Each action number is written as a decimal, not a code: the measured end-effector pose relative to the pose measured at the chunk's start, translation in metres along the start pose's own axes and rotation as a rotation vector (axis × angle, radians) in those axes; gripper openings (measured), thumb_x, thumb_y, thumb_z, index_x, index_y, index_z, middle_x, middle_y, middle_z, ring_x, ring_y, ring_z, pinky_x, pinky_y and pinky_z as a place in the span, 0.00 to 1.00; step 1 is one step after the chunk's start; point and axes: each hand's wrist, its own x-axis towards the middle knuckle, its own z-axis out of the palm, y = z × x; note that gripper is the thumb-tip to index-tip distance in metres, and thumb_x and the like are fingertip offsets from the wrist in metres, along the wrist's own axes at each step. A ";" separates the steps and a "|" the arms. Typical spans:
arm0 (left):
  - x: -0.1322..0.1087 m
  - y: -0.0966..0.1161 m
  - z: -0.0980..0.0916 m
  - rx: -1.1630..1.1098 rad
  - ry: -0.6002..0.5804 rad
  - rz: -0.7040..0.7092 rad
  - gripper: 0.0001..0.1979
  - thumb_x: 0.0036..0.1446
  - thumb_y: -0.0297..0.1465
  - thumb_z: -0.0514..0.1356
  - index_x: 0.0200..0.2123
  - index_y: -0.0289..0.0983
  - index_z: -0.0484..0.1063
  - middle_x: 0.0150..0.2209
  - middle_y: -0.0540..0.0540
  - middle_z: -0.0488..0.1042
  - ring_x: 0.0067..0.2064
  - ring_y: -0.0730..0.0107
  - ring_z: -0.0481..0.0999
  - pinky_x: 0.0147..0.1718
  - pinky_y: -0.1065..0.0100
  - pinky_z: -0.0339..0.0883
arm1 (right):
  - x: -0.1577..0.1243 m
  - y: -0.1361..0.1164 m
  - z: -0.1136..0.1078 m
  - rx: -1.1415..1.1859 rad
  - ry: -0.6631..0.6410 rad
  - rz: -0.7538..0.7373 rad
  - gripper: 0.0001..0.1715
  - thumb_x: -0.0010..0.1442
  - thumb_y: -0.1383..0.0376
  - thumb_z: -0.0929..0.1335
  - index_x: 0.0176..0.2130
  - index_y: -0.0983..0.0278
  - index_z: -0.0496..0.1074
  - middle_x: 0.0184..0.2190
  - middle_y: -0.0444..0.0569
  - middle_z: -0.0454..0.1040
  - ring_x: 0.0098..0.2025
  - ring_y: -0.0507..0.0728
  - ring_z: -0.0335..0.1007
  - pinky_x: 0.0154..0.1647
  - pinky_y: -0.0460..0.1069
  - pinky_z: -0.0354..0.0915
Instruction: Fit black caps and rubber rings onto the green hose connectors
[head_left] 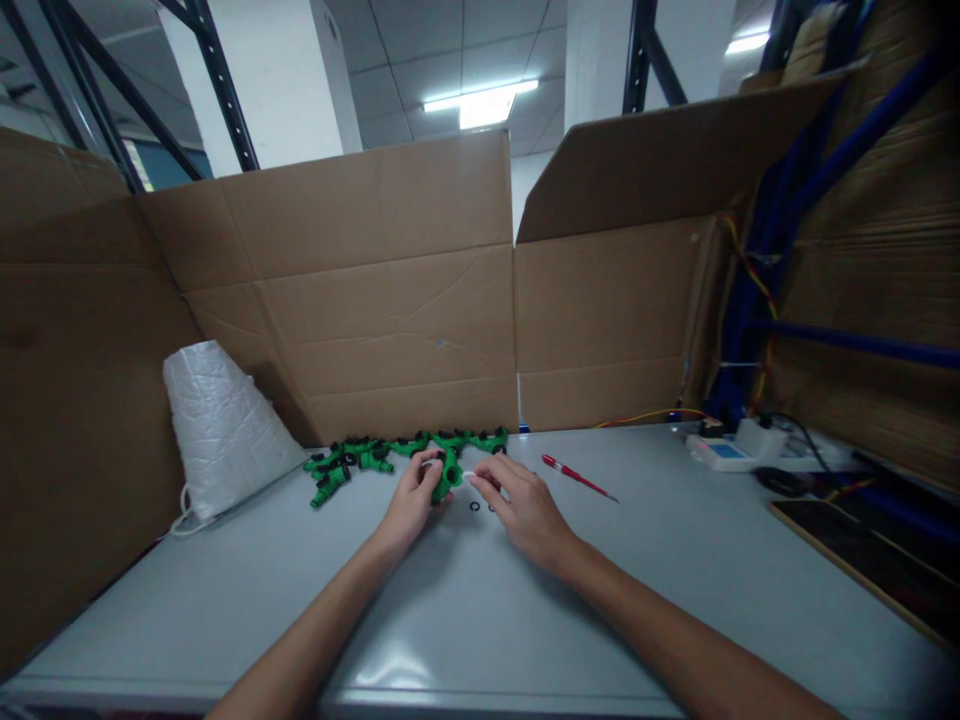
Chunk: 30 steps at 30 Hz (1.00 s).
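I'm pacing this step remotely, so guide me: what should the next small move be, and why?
Probably have the right hand ease the small white piece toward the near end of the green fitting. The left hand holds the fitting with that end facing the white piece, which sits right beside it; whether they touch is too small to tell.

The fitting (448, 478) is green, the screwdriver (576, 476) red, the tabletop (465, 620) grey.
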 end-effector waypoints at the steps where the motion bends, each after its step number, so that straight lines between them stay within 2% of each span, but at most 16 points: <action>1: -0.001 0.001 0.001 -0.026 -0.007 -0.027 0.29 0.60 0.51 0.65 0.56 0.39 0.69 0.40 0.48 0.75 0.33 0.67 0.79 0.28 0.70 0.68 | 0.000 0.000 0.000 0.010 -0.001 0.005 0.11 0.76 0.61 0.63 0.41 0.59 0.71 0.37 0.47 0.75 0.40 0.59 0.72 0.44 0.52 0.64; 8: -0.006 0.005 0.004 -0.149 -0.039 -0.149 0.28 0.60 0.48 0.68 0.56 0.39 0.69 0.41 0.46 0.77 0.33 0.66 0.81 0.30 0.69 0.71 | 0.001 -0.001 0.002 0.083 0.029 0.037 0.12 0.76 0.61 0.62 0.43 0.59 0.74 0.39 0.49 0.77 0.42 0.59 0.74 0.45 0.52 0.66; 15: -0.005 0.003 0.004 -0.163 -0.052 -0.144 0.27 0.60 0.46 0.68 0.56 0.39 0.69 0.43 0.45 0.77 0.34 0.66 0.82 0.30 0.69 0.72 | 0.002 -0.005 -0.001 0.114 0.044 0.062 0.12 0.76 0.61 0.61 0.43 0.59 0.72 0.40 0.49 0.76 0.43 0.60 0.74 0.46 0.53 0.66; 21: -0.005 0.003 0.004 -0.178 -0.055 -0.141 0.27 0.60 0.46 0.69 0.56 0.39 0.69 0.43 0.44 0.77 0.34 0.66 0.82 0.30 0.68 0.72 | 0.002 -0.005 -0.001 0.119 0.061 0.084 0.11 0.75 0.60 0.63 0.41 0.59 0.71 0.38 0.48 0.75 0.41 0.59 0.72 0.43 0.52 0.65; 30: -0.005 0.002 0.004 -0.180 -0.083 -0.153 0.26 0.61 0.45 0.68 0.56 0.39 0.69 0.45 0.44 0.77 0.34 0.66 0.82 0.30 0.68 0.73 | 0.002 -0.001 0.000 0.128 0.060 0.091 0.06 0.72 0.62 0.66 0.41 0.60 0.71 0.36 0.45 0.73 0.37 0.57 0.70 0.41 0.50 0.64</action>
